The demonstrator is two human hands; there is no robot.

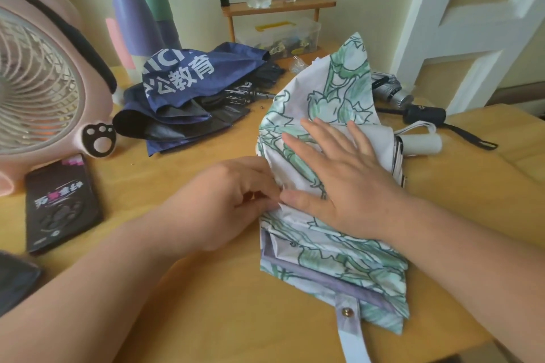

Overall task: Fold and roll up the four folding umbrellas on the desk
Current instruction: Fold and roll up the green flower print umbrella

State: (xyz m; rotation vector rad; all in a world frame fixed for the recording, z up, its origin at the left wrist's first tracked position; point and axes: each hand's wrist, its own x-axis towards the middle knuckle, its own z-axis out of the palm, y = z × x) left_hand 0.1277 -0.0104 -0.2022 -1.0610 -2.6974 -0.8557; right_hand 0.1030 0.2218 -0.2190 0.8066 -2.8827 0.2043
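Observation:
A white folding umbrella with a green leaf print (333, 91) lies on the wooden desk (182, 303), its white handle (421, 143) to the right and its strap with a snap (349, 321) at the near edge. My right hand (339, 180) lies flat on its cloth with straight fingers. My left hand (233, 200) pinches a fold at the cloth's left edge. A navy umbrella with white lettering (188, 91) lies loose behind. A silver umbrella (392, 91) and a black handle with strap (424, 115) lie at the back right.
A pink desk fan (44, 85) stands at the left, a black box (62, 203) in front of it. Stacked pastel cups (138, 20), a small wooden shelf with bottles (277, 6) and a clear plastic box (280, 35) stand at the back.

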